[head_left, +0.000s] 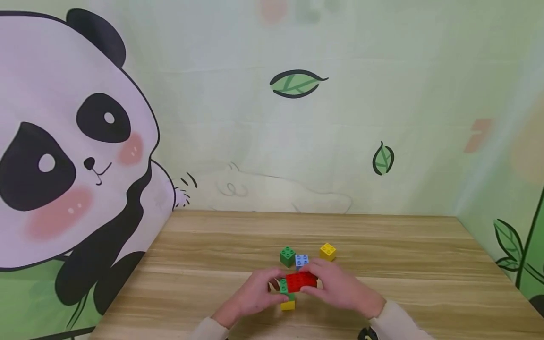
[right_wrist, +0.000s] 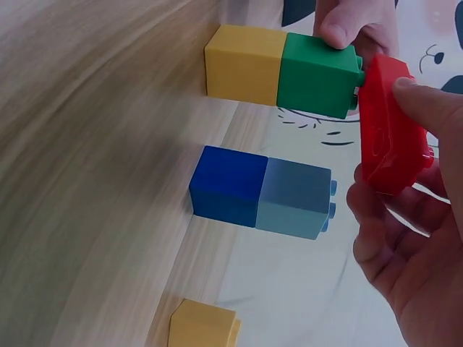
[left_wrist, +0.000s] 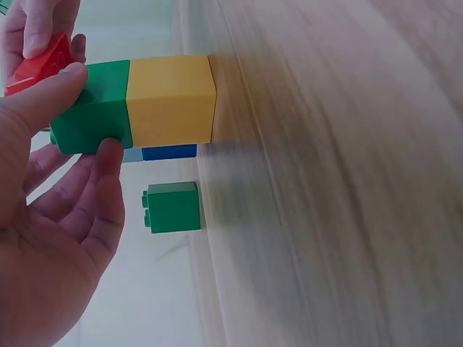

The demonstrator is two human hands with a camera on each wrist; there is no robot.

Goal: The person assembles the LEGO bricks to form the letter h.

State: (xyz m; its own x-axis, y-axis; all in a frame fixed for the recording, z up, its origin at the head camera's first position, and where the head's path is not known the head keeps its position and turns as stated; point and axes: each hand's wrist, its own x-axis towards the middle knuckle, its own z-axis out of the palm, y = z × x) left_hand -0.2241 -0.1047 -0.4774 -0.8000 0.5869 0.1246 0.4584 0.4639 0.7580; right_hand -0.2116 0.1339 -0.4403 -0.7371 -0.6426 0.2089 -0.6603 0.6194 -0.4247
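Head view: left fingers (head_left: 272,272) snug around green block (head_left: 290,296), right fingers (head_left: 314,268) around red brick (head_left: 300,282)

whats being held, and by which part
The left hand grips the green toy brick atop the yellow brick by its sides; the right hand holds the long red brick by its right end in the head view.

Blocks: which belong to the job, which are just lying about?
In the job:
red block, in right hand
held green block, in left hand
lower yellow block, under that

Seemingly lying about:
light blue block, on dark blue block
loose green block
loose yellow block
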